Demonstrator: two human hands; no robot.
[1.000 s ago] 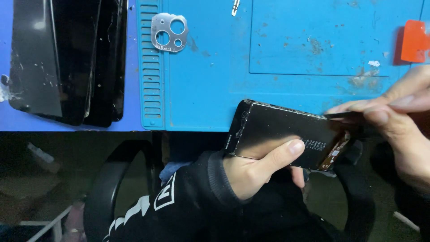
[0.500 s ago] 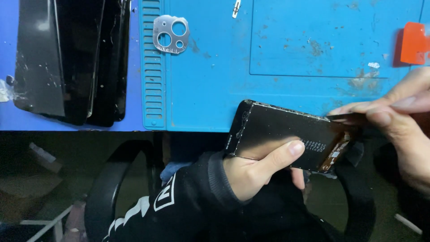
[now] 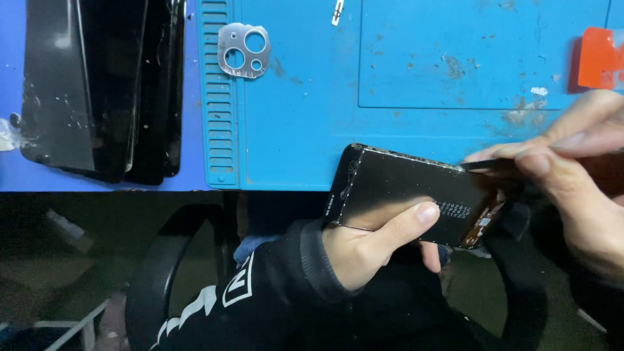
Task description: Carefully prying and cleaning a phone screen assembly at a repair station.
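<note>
Phone panel [image 3: 416, 195], dark and rectangular, held flat across the near edge of the blue mat [image 3: 390, 117]: its far long edge overlies the mat, its near long edge overhangs the dark space below the surface. Left hand [image 3: 370, 244], grip closed on the panel from beneath, thumb laid along the near edge. Right hand [image 3: 572, 188], grip pinched shut on a thin dark tool [image 3: 484, 165] whose tip meets the panel's far right corner; the rest of the tool is hidden by the fingers. The panel's left short edge is free, with bare mat just beyond it. Metal camera-lens frame [image 3: 244, 50], well apart from the panel, up and to the left on the mat beside its ribbed strip. Stack of dark screens [image 3: 97, 91], farther left of the panel, off the mat on the blue surface [image 3: 13, 175]. Orange piece [image 3: 601, 58], above the right hand at the mat's right edge. Open mat lies between the panel and the lens frame.
</note>
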